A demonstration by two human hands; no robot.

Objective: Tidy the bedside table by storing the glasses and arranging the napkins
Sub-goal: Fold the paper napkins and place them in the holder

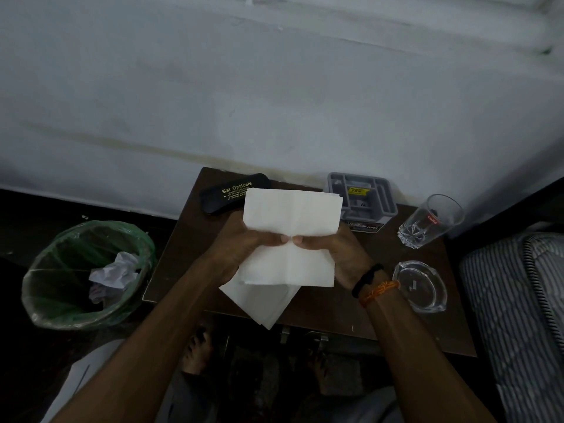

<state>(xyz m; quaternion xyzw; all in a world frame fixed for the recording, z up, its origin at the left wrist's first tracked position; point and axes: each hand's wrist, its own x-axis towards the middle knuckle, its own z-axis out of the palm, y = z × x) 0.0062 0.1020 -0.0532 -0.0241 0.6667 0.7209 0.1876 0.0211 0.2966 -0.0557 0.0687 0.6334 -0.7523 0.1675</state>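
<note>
Both hands hold a white napkin up above the dark wooden bedside table. My left hand and my right hand pinch it at its middle, thumbs nearly touching. Another white napkin lies on the table under them, one corner hanging over the front edge. A shut black glasses case with gold lettering lies at the table's back left, partly hidden behind the held napkin. No glasses are in view.
A grey plastic organiser stands at the back against the wall. A drinking glass and a glass ashtray sit on the table's right side. A green-lined bin with crumpled paper stands left; a bed's patterned mattress lies right.
</note>
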